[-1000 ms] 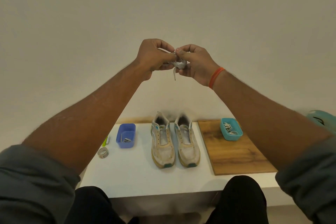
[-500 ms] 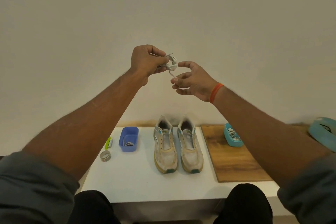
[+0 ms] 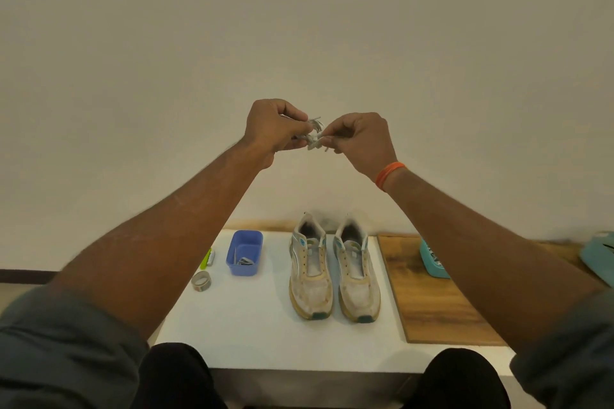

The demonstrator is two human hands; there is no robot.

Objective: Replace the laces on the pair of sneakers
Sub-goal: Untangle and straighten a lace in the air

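Note:
A small bundle of grey-white shoelace is held high in front of the wall, well above the table. My left hand grips its left side with curled fingers. My right hand, with an orange band at the wrist, pinches its right side. Two worn white sneakers stand side by side on the white table, heels to the wall: the left sneaker and the right sneaker. Neither sneaker has a lace through its eyelets.
A blue tub with small items stands left of the sneakers, by a tape roll and a green marker. A teal tub sits on a wooden board at the right, partly behind my arm. My knees are at the table's near edge.
My right hand let go of the lace bundle half a second ago, then came back up and pinched it again. Both hands have dropped a little lower in the view.

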